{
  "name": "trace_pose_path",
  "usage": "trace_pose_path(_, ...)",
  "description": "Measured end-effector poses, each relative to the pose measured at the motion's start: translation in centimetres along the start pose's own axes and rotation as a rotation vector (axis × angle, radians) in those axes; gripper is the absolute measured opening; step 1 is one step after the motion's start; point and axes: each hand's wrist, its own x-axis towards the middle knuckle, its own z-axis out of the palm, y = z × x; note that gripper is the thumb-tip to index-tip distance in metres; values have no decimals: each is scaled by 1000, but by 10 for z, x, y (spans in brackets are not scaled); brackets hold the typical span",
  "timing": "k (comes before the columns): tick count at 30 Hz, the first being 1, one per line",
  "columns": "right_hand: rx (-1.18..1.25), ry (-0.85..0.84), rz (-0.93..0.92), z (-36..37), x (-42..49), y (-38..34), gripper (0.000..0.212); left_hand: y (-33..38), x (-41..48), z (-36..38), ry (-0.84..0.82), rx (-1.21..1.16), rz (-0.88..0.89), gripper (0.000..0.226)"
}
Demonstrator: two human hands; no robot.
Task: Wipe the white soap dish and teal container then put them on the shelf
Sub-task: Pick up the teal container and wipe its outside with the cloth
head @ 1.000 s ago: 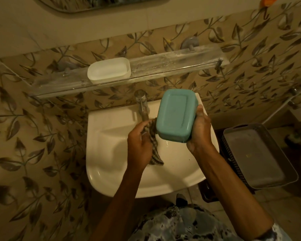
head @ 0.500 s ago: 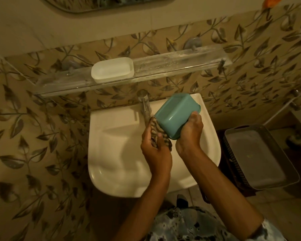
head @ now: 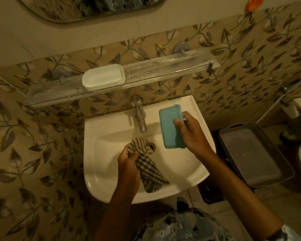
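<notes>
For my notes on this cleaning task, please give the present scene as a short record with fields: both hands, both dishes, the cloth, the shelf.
left hand: grips the checked cloth over the sink
right hand: holds the teal container above the sink, right of the tap
cloth and container: apart, not touching
white soap dish: stands on the shelf, left of its middle
shelf: clear, on the wall above the tap; bare to the right of the dish
task state: white dish placed; teal container not yet on the shelf
</notes>
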Motion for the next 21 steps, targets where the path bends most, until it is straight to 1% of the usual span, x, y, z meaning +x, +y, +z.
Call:
trace_pose_path(1,-87,-62,-84,2,-6,-1,15,4,4,0,2,-56,-84,28)
trace_pose_path(3,-329,-189,-267,9,-18,-2,8,8,8,1,-46,-106,-215,44)
trace_pose_path(4,-481,-237,-377,11,-23,-3,9,12,8,1,-88,-101,-240,51)
trace_pose_path(5,-615,-267,-479,14,-28,-3,19,15,9,1,-136,-95,-248,57)
trace_pose_path(7,-776,-301,-599,21,-34,-4,40,18,12,-2,-192,-58,-235,64)
trace_pose_path(8,-827,-303,-646,24,-36,-4,47,18,13,-5,-194,-15,-210,67)
trace_pose_path(11,-933,-332,-769,26,-38,-3,57,17,14,-12,-211,132,-85,84)
trace_pose_path(12,-943,-351,-804,24,-38,-2,57,15,14,-14,-222,171,-44,87)
trace_pose_path(13,-950,-373,-831,23,-37,-2,55,13,13,-16,-237,196,-16,86)
trace_pose_path(15,-958,-405,-885,17,-35,-1,45,10,13,-21,-287,211,10,73)
trace_pose_path(17,-855,-362,-905,9,-36,-1,30,9,13,-24,-338,215,37,56)
trace_pose_path(18,-753,-300,-876,5,-38,-1,30,9,12,-24,-354,218,48,50)
trace_pose_path(19,-622,-216,-814,2,-40,0,36,11,11,-25,-369,216,59,48)
trace_pose_path(20,-459,-120,-699,0,-42,-1,43,12,10,-26,-386,210,72,48)
trace_pose_path(21,-265,-24,-519,-2,-42,-1,50,13,9,-27,-405,205,87,51)
